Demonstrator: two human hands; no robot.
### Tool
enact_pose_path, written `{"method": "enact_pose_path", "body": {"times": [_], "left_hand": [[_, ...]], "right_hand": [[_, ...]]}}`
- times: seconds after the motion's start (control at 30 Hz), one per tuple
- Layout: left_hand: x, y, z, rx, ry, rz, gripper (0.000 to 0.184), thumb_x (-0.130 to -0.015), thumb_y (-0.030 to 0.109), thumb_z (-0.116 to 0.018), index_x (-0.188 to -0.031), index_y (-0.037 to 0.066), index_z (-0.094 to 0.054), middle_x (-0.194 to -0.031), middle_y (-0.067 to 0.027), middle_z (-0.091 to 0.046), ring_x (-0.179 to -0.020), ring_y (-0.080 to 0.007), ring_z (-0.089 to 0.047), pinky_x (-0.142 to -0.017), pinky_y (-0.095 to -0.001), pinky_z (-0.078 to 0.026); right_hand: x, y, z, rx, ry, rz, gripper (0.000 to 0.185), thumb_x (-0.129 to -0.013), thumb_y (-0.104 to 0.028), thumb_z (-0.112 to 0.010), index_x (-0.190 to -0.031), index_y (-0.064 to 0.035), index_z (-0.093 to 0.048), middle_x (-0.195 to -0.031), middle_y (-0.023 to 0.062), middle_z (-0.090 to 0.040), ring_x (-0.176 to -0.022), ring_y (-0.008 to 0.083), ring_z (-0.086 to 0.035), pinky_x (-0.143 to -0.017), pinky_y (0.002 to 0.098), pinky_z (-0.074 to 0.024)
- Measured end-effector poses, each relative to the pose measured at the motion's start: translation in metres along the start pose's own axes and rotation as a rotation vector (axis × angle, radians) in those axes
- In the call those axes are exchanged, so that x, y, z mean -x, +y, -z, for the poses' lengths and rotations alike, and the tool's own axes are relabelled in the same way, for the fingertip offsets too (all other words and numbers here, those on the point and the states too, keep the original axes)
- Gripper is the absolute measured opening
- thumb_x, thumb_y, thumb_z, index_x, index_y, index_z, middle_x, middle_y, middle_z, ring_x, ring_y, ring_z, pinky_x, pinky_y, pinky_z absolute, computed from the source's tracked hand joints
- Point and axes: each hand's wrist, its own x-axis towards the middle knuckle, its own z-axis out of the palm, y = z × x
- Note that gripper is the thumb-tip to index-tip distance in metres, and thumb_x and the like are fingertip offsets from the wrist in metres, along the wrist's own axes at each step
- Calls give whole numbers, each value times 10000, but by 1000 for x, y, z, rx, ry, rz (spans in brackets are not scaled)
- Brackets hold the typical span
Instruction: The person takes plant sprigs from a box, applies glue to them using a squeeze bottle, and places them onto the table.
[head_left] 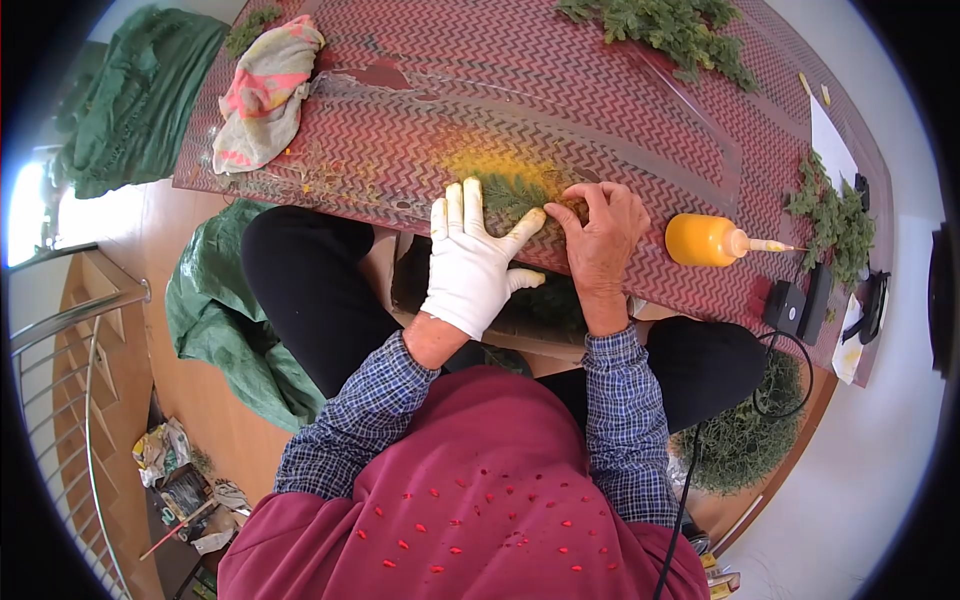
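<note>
My left hand (468,257) wears a white glove with yellow-stained fingertips. Its fingers are spread, and they touch a green sprig (510,195) lying at the near edge of the patterned table. Bare, my right hand (604,232) is at the sprig's right end, thumb and forefinger pinched together; what lies between them is too small to make out. Yellow powder or stain (500,163) marks the tabletop just beyond the sprig. Right of my right hand, an orange-yellow bottle (698,240) lies on its side with its nozzle pointing right.
A stained cloth (265,95) lies at the table's left. Green foliage (680,30) is at the far side, with more foliage (838,220) at the right. Black boxes (790,308) and a cable (785,415) are near the right edge. An open box (540,340) stands below the table edge.
</note>
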Motion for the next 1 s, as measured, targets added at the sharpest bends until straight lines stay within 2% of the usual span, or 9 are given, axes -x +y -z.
{"method": "enact_pose_path", "body": {"times": [0.07,0.13,0.23,0.43,0.5,0.7,0.83,0.9,1.0], "left_hand": [[1,1,-3,13,5,-2,739,-698,567,-698,-1380,379,-483,-1433,-379,-286,-1347,-503,-278,-1117,-561,-186],[1,0,-3,27,13,6,731,-700,564,-700,-1375,385,-486,-1436,-384,-274,-1352,-502,-267,-1118,-562,-184],[0,0,-4,49,12,16,730,-700,562,-702,-1376,391,-484,-1438,-384,-269,-1360,-500,-251,-1121,-562,-181],[0,0,-4,48,13,15,716,-699,547,-713,-1365,397,-497,-1444,-385,-257,-1364,-498,-245,-1122,-556,-184],[0,0,-4,45,11,16,709,-699,540,-717,-1359,397,-503,-1443,-384,-259,-1363,-497,-248,-1121,-555,-189],[1,1,-5,41,32,18,694,-699,538,-719,-1348,400,-515,-1445,-382,-255,-1364,-493,-246,-1117,-556,-195],[1,1,-4,42,27,24,690,-698,537,-722,-1343,405,-518,-1448,-380,-249,-1364,-495,-244,-1114,-561,-200],[0,1,-4,45,18,38,684,-699,534,-724,-1340,406,-522,-1452,-379,-240,-1362,-502,-241,-1115,-566,-194],[0,1,-5,56,21,51,680,-699,528,-728,-1337,403,-527,-1455,-379,-234,-1361,-507,-236,-1120,-567,-178]], "right_hand": [[3,0,10,-2,16,14,260,-679,-220,-818,-861,-123,-660,-926,38,-525,-881,217,-508,-803,380,-383],[17,2,29,-521,-51,-376,204,-760,-164,-787,-903,-85,-664,-960,28,-548,-773,151,-508,-662,298,-408],[51,32,50,-1891,-2,-924,556,-794,-360,-777,-1192,-25,-578,-1121,54,-589,-678,92,-485,-519,225,-394],[43,59,72,-2681,282,-1085,1047,-634,-571,-781,-1424,-46,-337,-1493,145,-373,-641,43,-527,-430,157,-377],[34,66,66,-2718,285,-1045,1080,-642,-549,-795,-1453,-68,-269,-1496,130,-364,-620,29,-560,-405,156,-367],[16,79,61,-2963,312,-1025,719,-812,-372,-738,-1368,-60,-405,-1402,174,-464,-639,51,-600,-373,157,-362],[21,54,71,-2711,340,-1054,553,-884,-359,-644,-1306,-44,-475,-1327,179,-522,-649,108,-593,-411,181,-397],[32,34,75,-2102,224,-968,560,-891,-338,-644,-1331,-40,-467,-1310,160,-529,-725,137,-593,-506,218,-452],[46,21,65,-1913,165,-914,530,-938,-390,-591,-1320,-40,-480,-1280,172,-562,-830,197,-634,-598,273,-526]]}}
